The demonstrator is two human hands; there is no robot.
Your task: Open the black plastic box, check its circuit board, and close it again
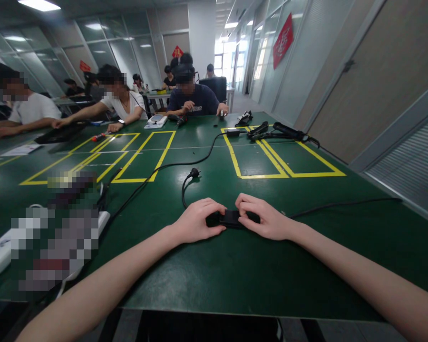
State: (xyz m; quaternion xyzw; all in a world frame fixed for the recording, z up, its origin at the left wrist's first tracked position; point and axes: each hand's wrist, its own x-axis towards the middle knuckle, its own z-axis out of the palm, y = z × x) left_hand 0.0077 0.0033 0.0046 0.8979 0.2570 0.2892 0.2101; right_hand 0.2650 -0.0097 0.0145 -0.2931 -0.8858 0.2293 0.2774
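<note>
Apparently positioning black block (pixel 230 219), pinched by left hand (pixel 200 219), right hand (pixel 266 217), with plug (pixel 194 173) beyond grip; next probably needing steadiness.

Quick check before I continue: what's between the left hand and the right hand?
A small black box lies between the left hand and the right hand, with one at each end. The head view shows this.

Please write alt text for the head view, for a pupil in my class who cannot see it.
The left hand and right hand hold a black box between them at a green table. A plug lies beyond the left hand; farther back are yellow tape and people.
</note>
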